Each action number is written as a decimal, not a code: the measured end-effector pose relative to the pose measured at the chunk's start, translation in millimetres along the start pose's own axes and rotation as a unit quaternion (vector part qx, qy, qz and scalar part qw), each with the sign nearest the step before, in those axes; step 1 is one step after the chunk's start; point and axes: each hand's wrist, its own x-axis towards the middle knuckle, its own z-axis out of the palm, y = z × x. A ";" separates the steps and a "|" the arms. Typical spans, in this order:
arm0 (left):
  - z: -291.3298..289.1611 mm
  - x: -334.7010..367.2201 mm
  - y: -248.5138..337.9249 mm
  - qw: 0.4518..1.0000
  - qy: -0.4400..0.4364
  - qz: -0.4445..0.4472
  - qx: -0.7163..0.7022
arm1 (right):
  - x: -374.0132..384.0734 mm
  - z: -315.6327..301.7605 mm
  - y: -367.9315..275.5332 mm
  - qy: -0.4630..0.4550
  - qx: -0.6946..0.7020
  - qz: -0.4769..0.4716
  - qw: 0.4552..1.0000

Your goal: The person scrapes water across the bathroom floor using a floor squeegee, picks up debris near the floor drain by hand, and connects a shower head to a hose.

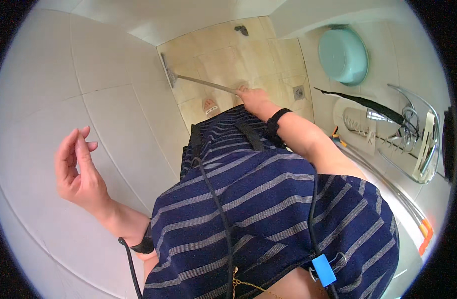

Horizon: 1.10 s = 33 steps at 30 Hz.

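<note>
My right hand [257, 101], with a black band at the wrist, is wrapped round the handle of a floor squeegee [203, 83]. Its grey pole slants left across the floor, and the narrow head lies along the foot of the left wall. Raised in front of that wall is my left hand [79, 167], bent upward at the wrist. Its fingers curl loosely and the thumb tip meets them, with nothing visible inside. My feet [210, 106] show on the floor beneath the pole, partly covered by my striped dark clothing.
Pale tiled walls [104, 114] close in on the left and at the far end. A dark small object [242, 30] lies on the beige floor. On the right are a drain [299, 92], a turquoise basin [343, 56], a metal rack [413, 129] and several orange-tipped poles [388, 183].
</note>
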 end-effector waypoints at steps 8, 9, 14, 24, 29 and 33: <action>24.5 19.0 -8.7 0.998 -0.044 0.024 -0.040 | -130.4 10.9 87.7 -0.105 0.035 0.221 0.969; 29.2 21.6 -8.1 0.998 -0.044 0.016 -0.051 | -156.2 12.2 99.3 -0.119 0.039 0.251 0.960; 61.0 29.0 2.8 0.995 -0.067 0.018 -0.068 | -242.9 34.5 139.5 -0.123 0.081 0.327 0.933; 122.8 35.9 43.9 0.989 -0.112 0.061 -0.078 | -122.9 12.4 110.6 -0.021 0.117 0.231 0.966; 148.0 43.3 74.6 0.980 -0.143 0.112 -0.080 | -92.4 36.0 138.6 -0.031 0.100 0.249 0.963; 162.6 49.0 80.8 0.983 -0.134 0.106 -0.068 | -178.4 55.2 182.1 -0.042 0.191 0.347 0.917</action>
